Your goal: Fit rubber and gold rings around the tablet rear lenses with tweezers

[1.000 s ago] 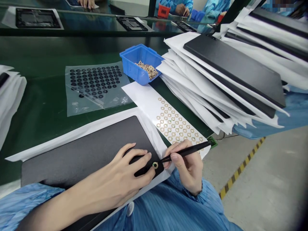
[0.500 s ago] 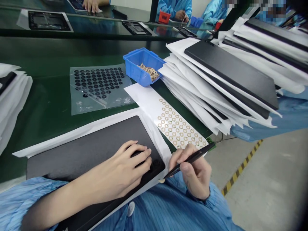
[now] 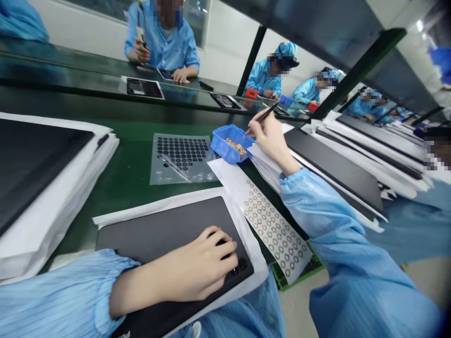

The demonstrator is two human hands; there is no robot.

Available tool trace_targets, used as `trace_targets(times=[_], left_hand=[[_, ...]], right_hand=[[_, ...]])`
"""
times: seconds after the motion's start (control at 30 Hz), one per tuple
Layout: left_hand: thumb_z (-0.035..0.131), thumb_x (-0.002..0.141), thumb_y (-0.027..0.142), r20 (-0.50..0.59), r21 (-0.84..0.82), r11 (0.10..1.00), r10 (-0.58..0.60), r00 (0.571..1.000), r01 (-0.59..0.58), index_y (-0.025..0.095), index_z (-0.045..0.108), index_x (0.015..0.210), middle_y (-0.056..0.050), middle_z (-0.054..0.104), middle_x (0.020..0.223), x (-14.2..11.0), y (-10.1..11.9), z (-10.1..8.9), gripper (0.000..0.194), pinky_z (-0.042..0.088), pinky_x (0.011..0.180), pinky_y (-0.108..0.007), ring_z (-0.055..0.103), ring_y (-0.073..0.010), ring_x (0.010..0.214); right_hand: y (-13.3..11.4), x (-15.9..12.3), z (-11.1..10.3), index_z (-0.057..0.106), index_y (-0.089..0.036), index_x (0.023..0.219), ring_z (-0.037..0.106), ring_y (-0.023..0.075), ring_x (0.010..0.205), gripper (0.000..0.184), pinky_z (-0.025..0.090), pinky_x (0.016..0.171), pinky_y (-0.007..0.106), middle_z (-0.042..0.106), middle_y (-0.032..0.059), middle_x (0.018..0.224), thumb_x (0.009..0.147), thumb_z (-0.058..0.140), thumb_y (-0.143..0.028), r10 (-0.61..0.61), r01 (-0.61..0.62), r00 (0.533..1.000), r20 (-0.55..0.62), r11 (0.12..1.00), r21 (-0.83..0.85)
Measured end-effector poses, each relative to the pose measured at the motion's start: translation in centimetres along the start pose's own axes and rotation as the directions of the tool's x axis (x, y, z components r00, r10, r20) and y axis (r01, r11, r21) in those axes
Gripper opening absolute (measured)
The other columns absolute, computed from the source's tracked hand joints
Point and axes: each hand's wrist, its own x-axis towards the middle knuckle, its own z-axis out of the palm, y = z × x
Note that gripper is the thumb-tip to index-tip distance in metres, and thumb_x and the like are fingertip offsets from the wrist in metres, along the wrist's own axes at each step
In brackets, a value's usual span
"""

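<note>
My left hand [image 3: 207,263] lies on the back of a black tablet [image 3: 148,225], its fingers apart and slightly bent near the round camera openings [image 3: 242,264] at the corner. White paper [image 3: 259,263] lies under the tablet. Raised over the far right, my right hand [image 3: 269,134] grips dark tweezers [image 3: 264,115] beside a blue bin [image 3: 225,148] that holds many small tan pieces [image 3: 236,147]. Between the hands lies a white sheet of ring-shaped stickers [image 3: 275,223]. Whether the tweezer tips hold anything, I cannot tell.
A clear sheet of black round stickers [image 3: 183,152] lies behind the tablet. Stacks of papered black panels stand at left [image 3: 38,159] and right [image 3: 334,164]. Across the bench, a co-worker [image 3: 162,42] sits behind a raised ledge, with more people farther right.
My right hand has moved with the tweezers from the tablet's near right corner up and away to the blue bin. My left hand stays on the tablet. The camera has tilted up.
</note>
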Motion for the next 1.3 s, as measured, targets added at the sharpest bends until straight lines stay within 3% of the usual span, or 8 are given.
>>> trace_targets(times=[0.17,0.33,0.4,0.47,0.67,0.77,0.87,1.3], left_hand=[[0.048,0.090,0.020,-0.025,0.018,1.000,-0.006,1.000,0.007,0.016,0.055,0.096,-0.005,0.060,0.108,-0.2,0.3,-0.1,0.010,0.034,0.099,-0.034,0.050,-0.0216,0.104],[0.049,0.089,0.021,-0.089,0.039,0.999,-0.004,0.996,0.008,0.016,0.055,0.096,-0.006,0.060,0.107,0.3,0.1,-0.2,0.011,0.037,0.097,-0.031,0.049,-0.0205,0.105],[0.050,0.088,0.021,-0.185,0.032,0.988,-0.140,0.973,0.148,0.017,0.056,0.093,-0.005,0.061,0.103,0.3,-1.5,-0.8,0.009,0.038,0.095,-0.031,0.050,-0.0198,0.104],[0.051,0.086,0.022,-0.321,-0.008,0.901,-0.413,0.853,0.433,0.019,0.057,0.089,-0.004,0.061,0.097,-0.6,-4.3,-1.9,0.008,0.040,0.093,-0.032,0.051,-0.0193,0.098],[0.054,0.088,0.026,-0.484,-0.137,0.351,-0.839,0.247,0.926,0.012,0.056,0.099,-0.010,0.056,0.102,-6.0,-13.4,-5.9,0.018,0.043,0.089,-0.045,0.054,-0.0240,0.097],[0.059,0.088,0.036,-0.418,-0.183,0.198,-0.902,0.107,0.963,0.013,0.059,0.101,-0.008,0.058,0.107,-6.7,-15.2,-6.2,0.027,0.045,0.088,-0.045,0.056,-0.0229,0.100],[0.058,0.088,0.041,-0.328,-0.245,0.193,-0.939,0.106,0.950,0.013,0.061,0.099,-0.007,0.061,0.105,-5.8,-15.9,-5.9,0.030,0.047,0.087,-0.043,0.058,-0.0217,0.098],[0.058,0.090,0.034,-0.150,-0.560,0.340,-0.939,0.311,0.756,0.011,0.062,0.099,-0.004,0.063,0.097,-5.1,-17.1,-5.4,0.024,0.053,0.074,-0.034,0.062,-0.0182,0.085]], right_hand=[[1.0,1.8,1.3,0.045,-0.021,0.085,0.061,0.0189,0.067,0.004,0.048,0.072,0.036,0.063,0.0031,0.074,0.086,0.046,-0.017,0.091,-0.089,0.993,0.077,0.996,-0.021],[-2.4,1.6,3.5,0.043,-0.021,0.084,0.057,0.0178,0.065,0.008,0.042,0.067,0.030,0.061,0.0027,0.071,0.090,0.037,-0.020,0.115,-0.104,0.970,0.212,0.993,-0.064],[-4.2,1.0,6.0,0.044,-0.021,0.080,0.055,0.0174,0.065,0.009,0.039,0.065,0.028,0.058,0.0017,0.068,0.088,0.042,-0.019,0.076,-0.061,0.941,0.329,0.996,-0.058],[-5.8,0.0,9.0,0.046,-0.020,0.073,0.054,0.0163,0.066,0.012,0.038,0.064,0.026,0.058,0.0011,0.068,0.084,0.051,-0.020,0.018,-0.009,0.908,0.420,1.000,-0.023],[-7.2,-2.4,14.5,0.051,-0.018,0.067,0.054,0.0140,0.057,0.025,0.035,0.054,0.023,0.059,0.0002,0.061,0.076,0.067,-0.035,-0.034,-0.003,0.821,0.571,0.998,0.064],[-6.5,-2.7,15.1,0.054,-0.017,0.064,0.055,0.0151,0.059,0.021,0.033,0.054,0.023,0.059,0.0009,0.060,0.074,0.067,-0.031,-0.025,-0.018,0.824,0.566,0.997,0.069],[-5.9,-2.7,15.5,0.056,-0.018,0.063,0.057,0.0170,0.064,0.019,0.031,0.055,0.023,0.061,0.0022,0.063,0.077,0.062,-0.030,0.001,-0.042,0.842,0.540,0.997,0.064],[-5.1,-2.7,15.6,0.056,-0.015,0.077,0.054,0.0149,0.064,0.011,0.037,0.060,0.024,0.059,0.0028,0.070,0.072,0.054,-0.005,0.089,-0.126,0.920,0.383,0.989,0.073]])
